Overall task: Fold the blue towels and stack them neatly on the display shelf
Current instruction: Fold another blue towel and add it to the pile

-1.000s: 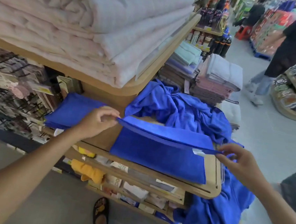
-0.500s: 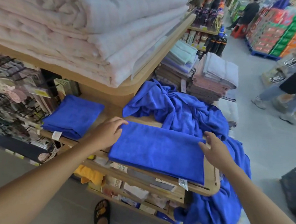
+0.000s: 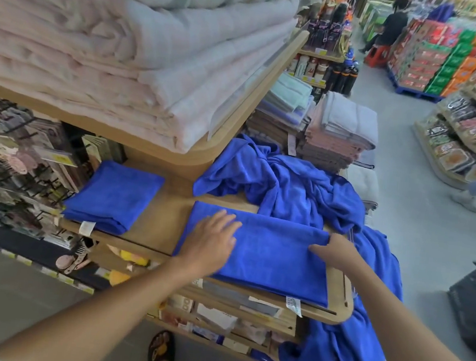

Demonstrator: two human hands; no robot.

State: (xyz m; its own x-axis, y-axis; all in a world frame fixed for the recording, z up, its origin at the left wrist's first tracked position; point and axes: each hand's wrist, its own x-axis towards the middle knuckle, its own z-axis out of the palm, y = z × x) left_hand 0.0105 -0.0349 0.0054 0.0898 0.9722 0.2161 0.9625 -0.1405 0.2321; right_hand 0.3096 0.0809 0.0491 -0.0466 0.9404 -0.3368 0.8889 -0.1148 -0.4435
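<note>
A folded blue towel (image 3: 275,260) lies mid-frame on the wooden display shelf (image 3: 162,219). The left hand (image 3: 209,245) has its fingers (image 3: 225,220) spread flat on the towel's left end; the right hand (image 3: 338,249) curls its fingers (image 3: 332,238) round the right edge.

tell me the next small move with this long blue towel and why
Probably bring the right end over toward the left, halving it. The towel lies on the shelf as a long strip, longer than the folded towel beside it; the left hand lies flat on its left part and the right hand grips its right end.
</note>
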